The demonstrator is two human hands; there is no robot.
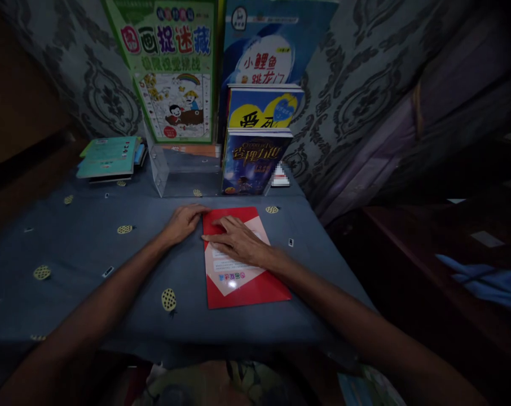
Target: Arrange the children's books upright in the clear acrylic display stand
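A red book (255, 290) with a pale pink panel and Chinese text lies flat on the cloth-covered table (124, 265), its print upside down to me. My left hand (185, 223) is at its far left corner, fingers bent together with the tips on that corner; their undersides are hidden. Across the upper half of the cover rests my right hand (241, 242), palm down. Its fingers are stretched out and apart, pointing to the book's left edge.
Behind the book stands a clear acrylic rack (188, 183) holding a green picture book (177, 67), a blue book (276, 36) and several smaller books. Teal books (109, 158) are stacked at the back left. A curtain (378, 135) hangs to the right of the table.
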